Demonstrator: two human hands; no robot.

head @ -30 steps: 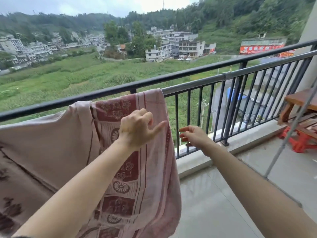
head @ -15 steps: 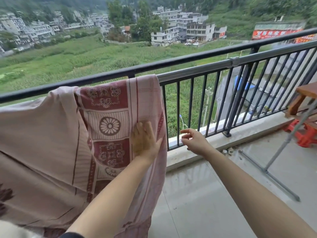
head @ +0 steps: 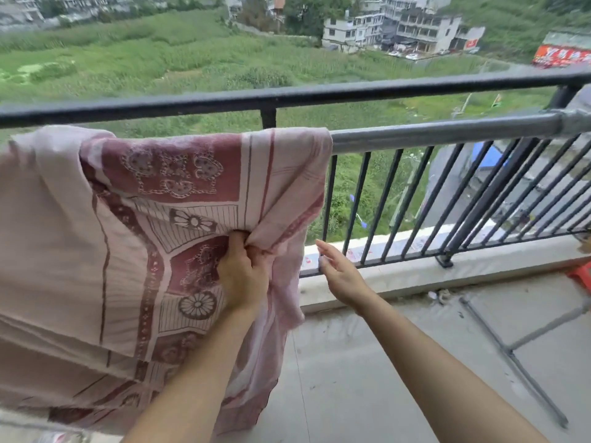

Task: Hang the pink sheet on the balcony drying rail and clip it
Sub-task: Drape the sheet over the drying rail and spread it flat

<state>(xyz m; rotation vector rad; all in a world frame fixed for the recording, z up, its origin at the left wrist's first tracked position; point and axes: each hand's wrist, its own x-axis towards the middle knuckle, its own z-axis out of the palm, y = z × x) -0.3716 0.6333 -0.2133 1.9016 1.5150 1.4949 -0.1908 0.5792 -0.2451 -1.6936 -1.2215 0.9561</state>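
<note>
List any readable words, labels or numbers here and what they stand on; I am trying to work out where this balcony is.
Red banner in the distance, top right: pale characters, too blurred to read.
Small red sign on a far building: too small to read.
Pink sheet on the rail: floral pattern only, no text.
Nothing is legible.
</note>
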